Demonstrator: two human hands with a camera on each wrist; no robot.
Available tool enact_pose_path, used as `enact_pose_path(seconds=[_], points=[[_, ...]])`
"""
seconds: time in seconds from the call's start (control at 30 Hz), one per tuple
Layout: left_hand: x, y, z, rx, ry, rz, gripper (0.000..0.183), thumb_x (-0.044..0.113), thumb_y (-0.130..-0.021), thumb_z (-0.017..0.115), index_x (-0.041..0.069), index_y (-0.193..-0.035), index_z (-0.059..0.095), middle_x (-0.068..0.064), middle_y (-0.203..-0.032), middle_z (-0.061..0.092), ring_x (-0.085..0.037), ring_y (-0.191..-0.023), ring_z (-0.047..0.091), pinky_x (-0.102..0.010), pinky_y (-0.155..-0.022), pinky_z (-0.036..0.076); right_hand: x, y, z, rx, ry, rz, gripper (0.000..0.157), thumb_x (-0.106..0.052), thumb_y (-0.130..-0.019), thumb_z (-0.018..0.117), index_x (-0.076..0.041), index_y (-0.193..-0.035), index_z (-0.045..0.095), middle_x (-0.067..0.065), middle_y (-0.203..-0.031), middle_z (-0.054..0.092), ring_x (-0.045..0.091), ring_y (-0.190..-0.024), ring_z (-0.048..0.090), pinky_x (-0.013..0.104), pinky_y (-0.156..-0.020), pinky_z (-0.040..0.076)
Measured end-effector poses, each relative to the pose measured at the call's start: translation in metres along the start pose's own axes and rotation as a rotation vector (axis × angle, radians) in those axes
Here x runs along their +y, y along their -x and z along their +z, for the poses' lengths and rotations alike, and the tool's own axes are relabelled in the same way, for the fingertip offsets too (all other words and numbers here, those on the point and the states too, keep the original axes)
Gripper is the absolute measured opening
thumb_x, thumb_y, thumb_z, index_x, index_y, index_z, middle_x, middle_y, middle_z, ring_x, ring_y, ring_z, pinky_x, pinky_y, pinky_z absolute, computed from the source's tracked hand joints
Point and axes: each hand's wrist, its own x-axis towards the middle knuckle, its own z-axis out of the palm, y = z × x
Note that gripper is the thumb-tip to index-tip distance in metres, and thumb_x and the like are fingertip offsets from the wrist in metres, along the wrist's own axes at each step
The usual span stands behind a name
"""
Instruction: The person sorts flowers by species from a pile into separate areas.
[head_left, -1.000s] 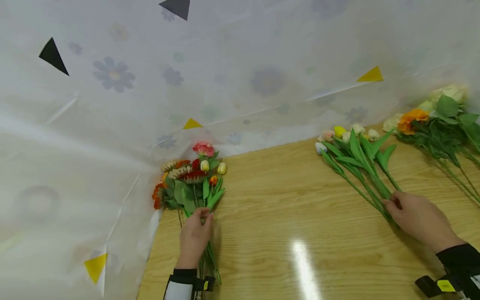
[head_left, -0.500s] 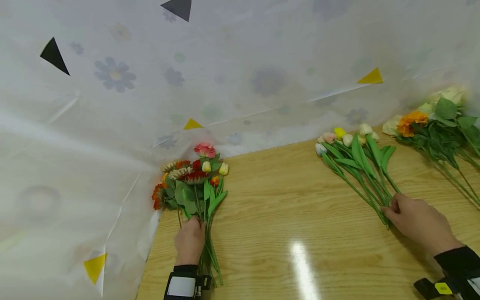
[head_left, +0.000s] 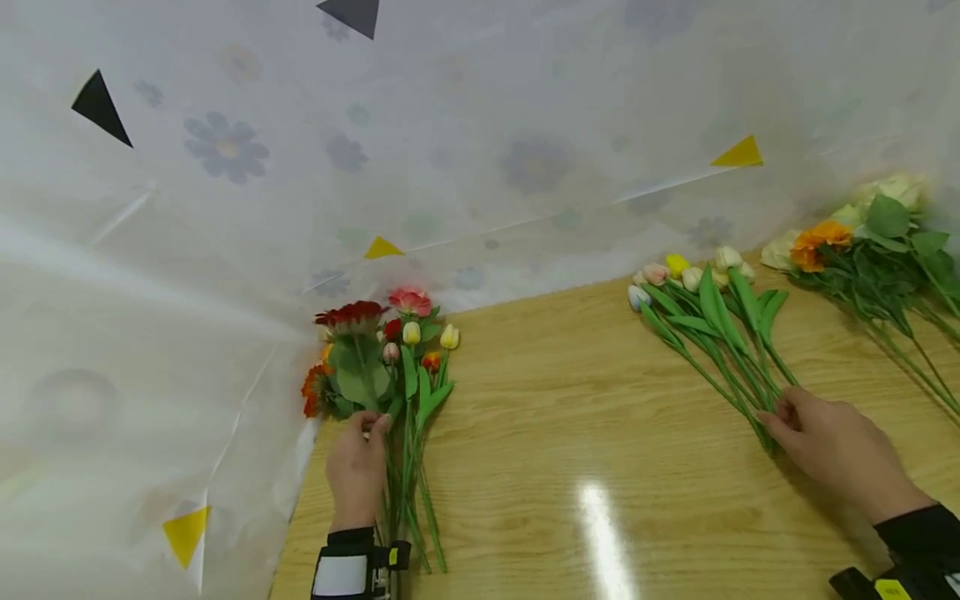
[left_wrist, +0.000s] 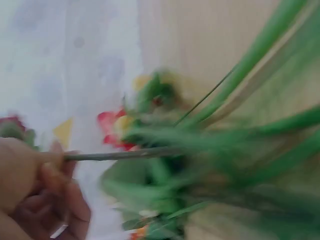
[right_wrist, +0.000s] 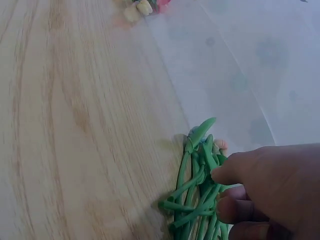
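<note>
My left hand (head_left: 356,471) pinches the stem of a dark red daisy-like flower (head_left: 351,314) with broad green leaves. In the left wrist view that stem (left_wrist: 107,156) runs sideways from between thumb and fingers, over blurred foliage. Beneath and beside it lies a mixed bunch with a pink flower (head_left: 410,301), yellow tulips (head_left: 449,337) and an orange flower (head_left: 312,390). At the right, my right hand (head_left: 840,446) grips the lower stems of a tulip bunch (head_left: 708,304) in white, pink and yellow. Its curled fingers (right_wrist: 235,207) close on the green stems in the right wrist view.
Cream roses (head_left: 903,192) and an orange flower (head_left: 821,243) lie at the far right with long leafy stems. A pale flower-print sheet (head_left: 525,100) rises behind and left of the wooden table (head_left: 555,400). A light reflection shows on the wood.
My left hand shifts left and raises the dark red flower up off the bunch, uncovering a pinkish tulip. The right hand stays nearly still; its tulips spread slightly earlier in the second.
</note>
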Motion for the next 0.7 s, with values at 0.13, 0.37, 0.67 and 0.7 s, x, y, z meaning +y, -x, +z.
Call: enact_pose_path(seconds=[0.13, 0.37, 0.67, 0.7], points=[[0.009, -0.011, -0.017, 0.196, 0.059, 0.059, 0.022, 0.024, -0.098, 0.063, 0.004, -0.104, 0.07, -0.013, -0.088, 0.071, -0.021, -0.061, 0.056, -0.027, -0.053, 0.038, -0.012, -0.001, 0.0, 0.053, -0.005, -0.061, 0.025, -0.021, -0.098, 0.063, -0.011, -0.08, 0.048, -0.002, -0.058, 0.038, 0.01, -0.045, 0.03, 0.024, -0.047, 0.02], [0.04, -0.009, -0.016, 0.058, 0.272, 0.071, 0.021, 0.028, -0.095, 0.067, 0.008, -0.103, 0.071, -0.008, -0.086, 0.073, -0.014, -0.061, 0.058, -0.023, -0.054, 0.042, -0.031, 0.001, 0.009, 0.098, -0.115, -0.151, 0.024, -0.022, -0.098, 0.065, -0.016, -0.079, 0.051, -0.008, -0.06, 0.039, 0.001, -0.047, 0.026, 0.021, -0.048, 0.021], [0.117, 0.041, 0.04, -0.644, 0.835, -0.051, 0.029, 0.035, -0.093, 0.071, 0.009, -0.101, 0.065, -0.001, -0.08, 0.066, -0.012, -0.056, 0.052, -0.026, -0.053, 0.044, -0.11, 0.013, 0.033, -0.32, -0.717, -0.407, 0.015, -0.018, -0.103, 0.054, -0.006, -0.102, 0.063, -0.002, -0.062, 0.053, -0.001, -0.051, 0.044, 0.022, -0.047, 0.039], [0.126, 0.047, 0.046, -0.697, 0.873, -0.059, 0.029, 0.035, -0.092, 0.071, 0.008, -0.101, 0.064, 0.0, -0.08, 0.066, -0.011, -0.057, 0.051, -0.026, -0.054, 0.045, -0.119, 0.015, 0.034, -0.408, -0.789, -0.413, 0.019, -0.019, -0.105, 0.051, -0.004, -0.107, 0.063, 0.003, -0.063, 0.056, 0.001, -0.052, 0.047, 0.022, -0.048, 0.042]])
